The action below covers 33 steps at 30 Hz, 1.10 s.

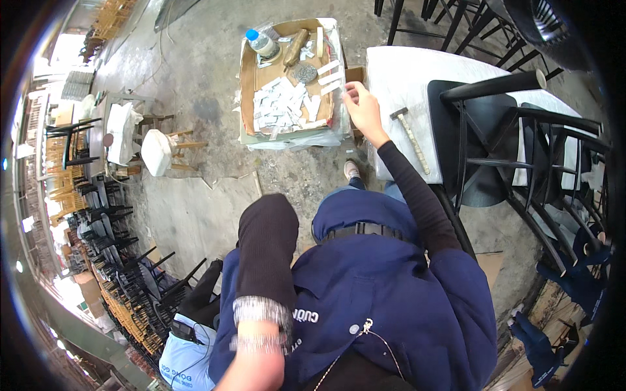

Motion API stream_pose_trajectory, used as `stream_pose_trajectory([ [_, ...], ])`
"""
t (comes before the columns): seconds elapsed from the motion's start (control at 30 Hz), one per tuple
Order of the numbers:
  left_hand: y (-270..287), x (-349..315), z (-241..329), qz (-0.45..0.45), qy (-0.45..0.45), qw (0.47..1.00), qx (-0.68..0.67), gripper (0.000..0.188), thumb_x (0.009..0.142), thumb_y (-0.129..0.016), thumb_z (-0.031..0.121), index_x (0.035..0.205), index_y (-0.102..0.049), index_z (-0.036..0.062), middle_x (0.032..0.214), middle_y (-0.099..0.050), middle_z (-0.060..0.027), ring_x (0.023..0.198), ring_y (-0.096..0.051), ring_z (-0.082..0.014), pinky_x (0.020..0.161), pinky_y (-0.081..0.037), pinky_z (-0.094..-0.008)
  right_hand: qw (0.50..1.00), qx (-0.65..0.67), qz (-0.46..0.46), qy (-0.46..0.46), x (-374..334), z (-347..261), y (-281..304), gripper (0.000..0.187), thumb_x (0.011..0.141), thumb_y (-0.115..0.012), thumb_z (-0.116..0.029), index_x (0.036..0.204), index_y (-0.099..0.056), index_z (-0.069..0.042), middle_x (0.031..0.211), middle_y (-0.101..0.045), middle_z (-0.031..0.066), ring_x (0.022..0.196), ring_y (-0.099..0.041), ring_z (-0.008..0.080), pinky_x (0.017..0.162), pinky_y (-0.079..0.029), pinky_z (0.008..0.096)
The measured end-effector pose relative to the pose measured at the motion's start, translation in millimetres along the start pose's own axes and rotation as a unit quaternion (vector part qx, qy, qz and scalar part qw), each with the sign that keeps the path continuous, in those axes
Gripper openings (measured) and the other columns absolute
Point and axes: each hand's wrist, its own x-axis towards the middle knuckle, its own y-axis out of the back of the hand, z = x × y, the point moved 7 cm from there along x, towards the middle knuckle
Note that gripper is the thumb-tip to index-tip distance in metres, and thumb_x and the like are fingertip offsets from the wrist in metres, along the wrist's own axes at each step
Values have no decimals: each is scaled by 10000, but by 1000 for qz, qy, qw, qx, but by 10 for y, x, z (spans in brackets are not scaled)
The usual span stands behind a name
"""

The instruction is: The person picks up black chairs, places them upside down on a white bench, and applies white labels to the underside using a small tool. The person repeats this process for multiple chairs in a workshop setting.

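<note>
My right hand (364, 112) reaches forward to the right rim of a shallow cardboard box (246, 98). Its fingers are loosely bent and apart, with nothing visible between them, close to several white strips (329, 78) along that rim. Inside the box lies a heap of small white pieces (280, 104). My left arm is bent back toward me, with silvery bands around the wrist. Only part of my left hand (257, 370) shows at the lower edge; its fingers are out of sight.
A blue-capped bottle (263, 44), a brown cylinder (297, 48) and a grey disc (305, 72) are in the box. Rightward, a hammer (411, 140) and an upturned black chair (479, 143) rest on a plastic-covered table (398, 72). A white-seated stool (156, 153) stands left.
</note>
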Motion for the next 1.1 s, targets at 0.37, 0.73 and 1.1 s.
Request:
stream_pose_trajectory([
  [0.37, 2530, -3711, -1892, -40, 715, 531, 454, 163, 855, -577, 139, 938, -611, 3, 789, -625, -58, 691, -567, -109, 636, -462, -260, 996, 11, -89, -30, 549, 408, -351, 97, 822, -583, -43, 868, -623, 33, 679, -629, 49, 610, -583, 76, 568, -476, 213],
  [0.73, 2279, -3922, -1733, 41, 732, 583, 349, 161, 820, -642, 75, 947, -595, -10, 813, -639, -56, 717, -591, -110, 658, -484, -249, 970, 194, -99, -108, 201, 348, -12, 116, 841, -551, -49, 888, -630, 21, 670, -615, 36, 572, -567, 84, 526, -459, 231],
  [1.1, 1269, -3816, -1720, -433, 574, 646, 256, 164, 731, -675, 33, 883, -615, 21, 921, -639, -121, 844, -614, -271, 733, -490, -349, 972, 84, -50, -215, -417, 475, 836, 151, 820, -531, -73, 873, -634, 24, 636, -624, 99, 579, -605, 134, 532, -468, 288],
])
